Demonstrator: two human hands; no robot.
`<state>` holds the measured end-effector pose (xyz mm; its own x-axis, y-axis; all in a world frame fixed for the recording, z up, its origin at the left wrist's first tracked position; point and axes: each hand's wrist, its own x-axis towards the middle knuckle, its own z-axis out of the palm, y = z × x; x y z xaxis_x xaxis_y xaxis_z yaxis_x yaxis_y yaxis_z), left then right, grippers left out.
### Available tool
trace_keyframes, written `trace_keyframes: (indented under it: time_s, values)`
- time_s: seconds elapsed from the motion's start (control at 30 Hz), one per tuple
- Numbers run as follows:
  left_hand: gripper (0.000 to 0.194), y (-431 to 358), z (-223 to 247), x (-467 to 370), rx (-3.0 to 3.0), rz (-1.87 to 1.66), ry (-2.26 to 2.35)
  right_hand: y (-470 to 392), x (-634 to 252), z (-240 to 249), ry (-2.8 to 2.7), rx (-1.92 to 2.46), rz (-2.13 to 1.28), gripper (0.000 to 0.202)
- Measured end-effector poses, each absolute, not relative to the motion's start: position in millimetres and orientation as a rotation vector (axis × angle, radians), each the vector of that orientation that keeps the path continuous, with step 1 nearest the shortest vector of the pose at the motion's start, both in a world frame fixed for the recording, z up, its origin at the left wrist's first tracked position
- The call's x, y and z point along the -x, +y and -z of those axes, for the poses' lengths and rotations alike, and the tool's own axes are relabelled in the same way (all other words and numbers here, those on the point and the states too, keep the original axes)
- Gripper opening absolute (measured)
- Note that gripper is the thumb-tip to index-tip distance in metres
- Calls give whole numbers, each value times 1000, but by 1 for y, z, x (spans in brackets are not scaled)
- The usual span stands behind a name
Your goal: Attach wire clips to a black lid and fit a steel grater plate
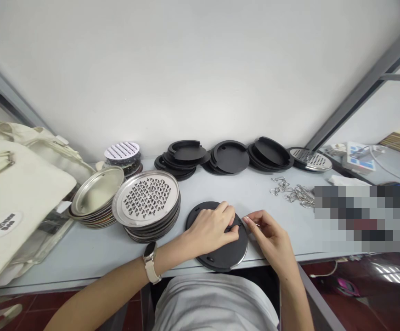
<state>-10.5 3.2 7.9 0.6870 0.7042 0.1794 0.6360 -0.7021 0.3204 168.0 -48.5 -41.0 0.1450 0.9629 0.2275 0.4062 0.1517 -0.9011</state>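
Observation:
A black round disc (222, 255) lies flat near the table's front edge, with a strip of bright metal showing along its lower right rim. Across its top rests my left hand (215, 227), fingers curled and pressed at the disc's right side. My right hand (272, 236) is just right of the disc, thumb and index finger pinched together by its rim. A small glint shows at those fingers, but what they hold is too small to make out. Bent metal wire clips (299, 194) lie in a loose pile beyond my right hand.
To the left stand a stack of grater discs (149, 200) and a stack of metal-rimmed plates (98, 191). Black round parts (230, 157) are piled along the wall, with a perforated disc (315, 161) at their right. A cream bag (24, 193) covers the left end.

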Motion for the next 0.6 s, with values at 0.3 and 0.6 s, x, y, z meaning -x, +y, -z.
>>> trace_keyframes:
  time_s: [0.3,0.6]
  values:
    - [15,2,-7,9,-2644,-442,1160,-46,-168,40,-1531,1464,-562,22]
    - [15,3,-4,8,-2620,-461,1357,-37,-169,47,-1366,1423,-669,34]
